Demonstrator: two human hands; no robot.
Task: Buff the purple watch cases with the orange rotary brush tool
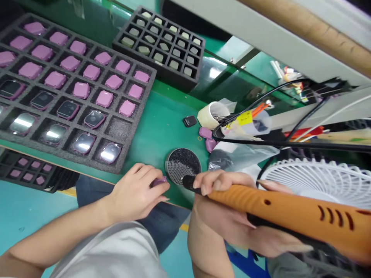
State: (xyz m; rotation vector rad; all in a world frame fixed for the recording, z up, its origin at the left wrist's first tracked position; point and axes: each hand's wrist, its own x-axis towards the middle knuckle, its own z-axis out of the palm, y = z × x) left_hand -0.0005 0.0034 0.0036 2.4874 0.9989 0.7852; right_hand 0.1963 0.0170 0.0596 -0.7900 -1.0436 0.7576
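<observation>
My left hand (139, 195) is closed around a small purple watch case (158, 181) at the front edge of the green bench. Most of the case is hidden by my fingers. An orange electric screwdriver (255, 199) lies in my right hand (222, 218), with fingers over its black nose and the thumb along its lower side. The nose points left, over the near rim of a round perforated screw dish (177, 170). Small dark pieces cover part of that dish. I cannot make out the driver's bit.
On the left, a grey foam tray (119, 129) holds purple watch cases, some with dark screens. Behind it stands a black divided box (185, 83) of greenish pieces. A white cup (206, 116), loose watch cases (205, 133), cables and a white fan (313, 179) crowd the right.
</observation>
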